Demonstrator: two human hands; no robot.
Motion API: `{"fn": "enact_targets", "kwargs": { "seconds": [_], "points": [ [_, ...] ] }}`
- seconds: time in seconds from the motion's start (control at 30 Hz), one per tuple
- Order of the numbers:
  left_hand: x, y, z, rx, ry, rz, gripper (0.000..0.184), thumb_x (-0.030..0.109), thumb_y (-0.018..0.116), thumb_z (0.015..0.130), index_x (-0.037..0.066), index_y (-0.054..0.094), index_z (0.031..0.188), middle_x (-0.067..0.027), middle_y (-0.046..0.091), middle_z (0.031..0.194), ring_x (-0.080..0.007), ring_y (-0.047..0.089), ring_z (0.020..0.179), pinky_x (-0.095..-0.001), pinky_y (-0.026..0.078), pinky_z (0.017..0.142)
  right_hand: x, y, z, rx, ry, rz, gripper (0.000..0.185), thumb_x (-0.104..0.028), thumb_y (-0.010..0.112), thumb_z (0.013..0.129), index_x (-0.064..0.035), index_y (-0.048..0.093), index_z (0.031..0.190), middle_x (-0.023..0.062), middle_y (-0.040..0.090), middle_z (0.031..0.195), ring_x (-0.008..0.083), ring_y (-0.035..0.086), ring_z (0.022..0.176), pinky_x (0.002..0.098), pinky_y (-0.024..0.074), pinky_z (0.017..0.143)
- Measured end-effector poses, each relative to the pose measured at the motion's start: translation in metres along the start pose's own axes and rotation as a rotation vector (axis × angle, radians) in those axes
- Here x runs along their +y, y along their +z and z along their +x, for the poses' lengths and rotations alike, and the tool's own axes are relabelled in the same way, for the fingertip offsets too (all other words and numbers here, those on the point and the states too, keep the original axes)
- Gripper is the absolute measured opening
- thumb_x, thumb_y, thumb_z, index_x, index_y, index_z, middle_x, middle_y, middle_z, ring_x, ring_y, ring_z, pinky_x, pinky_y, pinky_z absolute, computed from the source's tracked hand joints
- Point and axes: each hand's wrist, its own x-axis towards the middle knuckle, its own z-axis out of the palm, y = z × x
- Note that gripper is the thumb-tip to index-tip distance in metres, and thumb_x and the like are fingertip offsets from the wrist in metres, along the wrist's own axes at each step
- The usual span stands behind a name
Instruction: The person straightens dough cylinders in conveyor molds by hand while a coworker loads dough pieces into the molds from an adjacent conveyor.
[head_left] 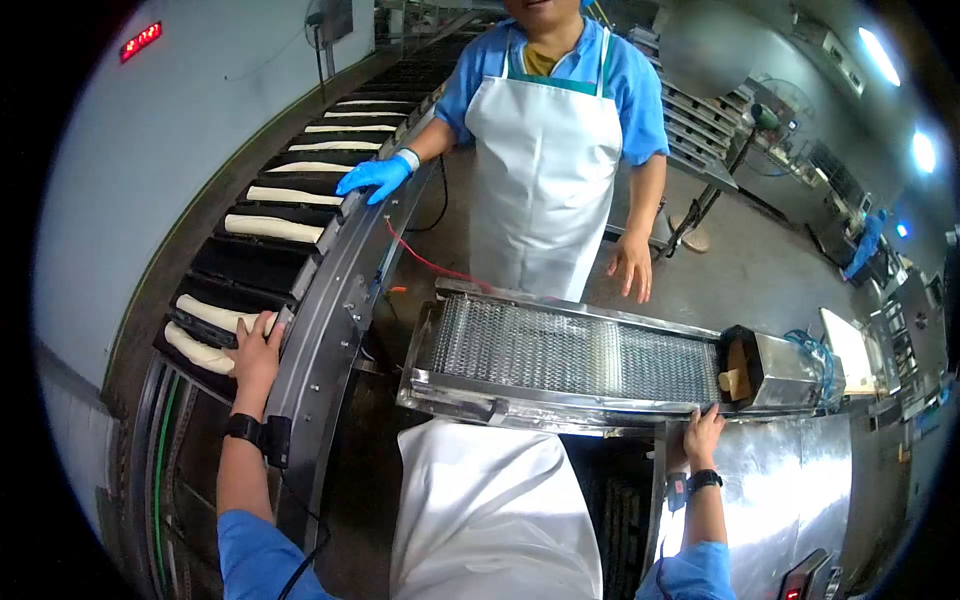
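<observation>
My left hand (257, 352) is over the near end of the line of black trays, its fingers spread. Its fingertips touch the right end of one dough strip (212, 314), and its thumb is by the nearest dough strip (197, 350). Both strips are long, pale and lie in their own black trays. My right hand (703, 436) rests on the near metal rail (560, 408) of a short mesh conveyor, fingers extended and holding nothing. A small dough piece (732, 382) shows at the mouth of the metal housing (775, 370), just above this hand.
More dough strips (272, 228) lie in black trays (245, 265) along the left conveyor; one tray between them holds none. Across the mesh belt (570, 345) stands a co-worker in a white apron (540, 180), a blue-gloved hand (378, 178) on the tray line's edge. A red cable (430, 258) hangs between.
</observation>
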Motion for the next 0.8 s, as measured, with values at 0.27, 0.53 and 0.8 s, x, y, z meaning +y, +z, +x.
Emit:
{"fn": "enact_targets", "kwargs": {
  "seconds": [0.27,0.53,0.8],
  "points": [
    [-0.002,-0.009,-0.016,0.112,-0.049,-0.021,0.040,0.047,0.058,0.089,0.018,0.046,0.115,-0.0134,0.036,0.143,-0.0591,0.029,0.126,-0.0733,0.031,0.093,-0.034,0.001,0.056,0.110,-0.087,-0.326,0.056,-0.019,0.045,0.091,0.0088,0.031,0.137,0.0280,0.022,0.149,0.0406,0.021,0.140,0.0479,0.0229,0.113],
    [0.033,-0.050,-0.052,0.142,-0.047,-0.005,0.042,0.043,0.060,0.089,0.012,0.044,0.112,-0.0119,0.046,0.131,-0.0518,0.041,0.118,-0.0682,0.034,0.093,-0.052,-0.016,0.114,0.080,-0.325,-0.430,0.048,-0.003,0.043,0.086,0.0005,0.038,0.133,0.0141,0.040,0.143,0.0353,0.034,0.134,0.0484,0.0276,0.110],
    [0.055,-0.092,-0.072,0.115,-0.044,0.014,0.059,0.041,0.060,0.089,0.007,0.041,0.133,-0.0151,0.046,0.135,-0.0477,0.041,0.121,-0.0554,0.034,0.102,-0.068,-0.054,0.148,-0.030,-0.480,-0.584,0.039,-0.012,0.059,0.083,-0.0143,0.052,0.121,0.0081,0.057,0.112,0.0280,0.051,0.112,0.0456,0.0422,0.092]
  ]
}}
